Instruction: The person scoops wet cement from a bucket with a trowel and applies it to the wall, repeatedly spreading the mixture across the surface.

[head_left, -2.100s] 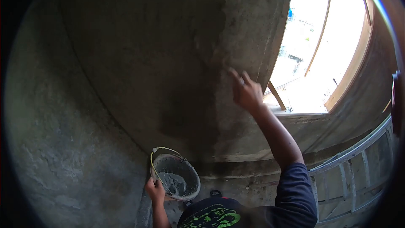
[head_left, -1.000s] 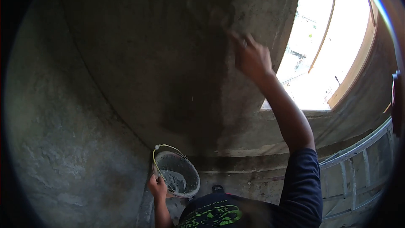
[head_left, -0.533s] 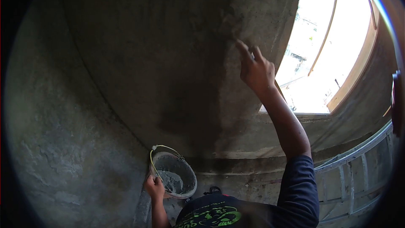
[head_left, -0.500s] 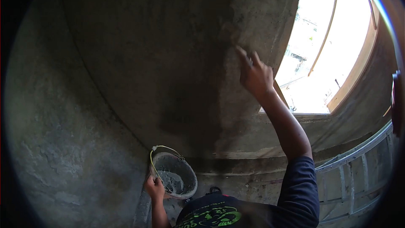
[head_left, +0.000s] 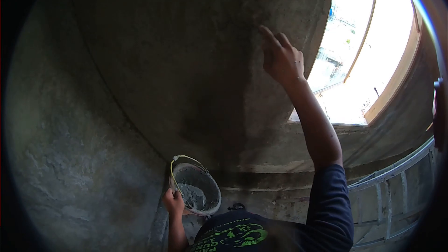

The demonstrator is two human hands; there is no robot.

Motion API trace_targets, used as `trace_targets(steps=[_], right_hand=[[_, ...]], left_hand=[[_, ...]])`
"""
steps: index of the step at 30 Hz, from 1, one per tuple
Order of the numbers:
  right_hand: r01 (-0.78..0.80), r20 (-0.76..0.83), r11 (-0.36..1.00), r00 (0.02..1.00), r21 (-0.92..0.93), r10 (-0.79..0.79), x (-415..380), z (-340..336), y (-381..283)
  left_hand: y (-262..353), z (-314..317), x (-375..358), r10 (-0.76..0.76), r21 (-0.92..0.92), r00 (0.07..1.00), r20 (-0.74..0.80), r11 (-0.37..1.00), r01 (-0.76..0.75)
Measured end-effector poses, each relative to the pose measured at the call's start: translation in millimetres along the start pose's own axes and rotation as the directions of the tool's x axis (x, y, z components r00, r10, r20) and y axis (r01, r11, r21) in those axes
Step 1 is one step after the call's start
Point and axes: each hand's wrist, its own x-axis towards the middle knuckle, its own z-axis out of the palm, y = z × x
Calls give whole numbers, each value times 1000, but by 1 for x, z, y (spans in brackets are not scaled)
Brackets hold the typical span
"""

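My left hand (head_left: 174, 201) is closed on the near rim of a bucket (head_left: 215, 196), beside the lower end of its yellow handle (head_left: 173, 168). Wet grey mortar (head_left: 193, 197) lies in the bucket, which tilts toward me. Raised high at the rough grey wall (head_left: 177, 65), my right hand (head_left: 282, 59) has its index finger stretched out and the others partly bent. Its fingertips overlap the edge of a darker, damp-looking strip of wall (head_left: 233, 88). No tool shows in that hand.
To the right, a bright window opening with a wooden frame (head_left: 396, 95) stands near my right forearm. A metal ladder (head_left: 380, 177) lies at the lower right. A low ledge (head_left: 275, 168) runs along the wall's foot. Another plastered wall (head_left: 84, 168) rises at the left.
My right hand has moved up along the wall, its fingers still stretched toward it. My left hand keeps hold of the bucket, which sits slightly farther right in view.
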Motion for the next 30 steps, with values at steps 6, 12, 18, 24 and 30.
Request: trace_targets(steps=[6,12,18,24,30], right_hand=[[274,580,957,797,-98,-169,-129,41,-12],[67,360,997,931,-32,-52,-89,11,-5],[100,233,980,971,-170,-58,-94,27,28],[-25,399,1000,917,-1,23,-161,29,-9],[-135,142,991,980,-22,137,-91,40,-23]], left_hand=[[-2,-6,-6,2,33,1000,-11,999,-1],[-4,-2,-6,24,27,999,-35,999,-23],[-4,3,-6,48,28,997,-56,999,-46],[-6,4,-10,-38,52,999,-32,998,40],[-5,-3,-5,-19,73,1000,-13,997,20]])
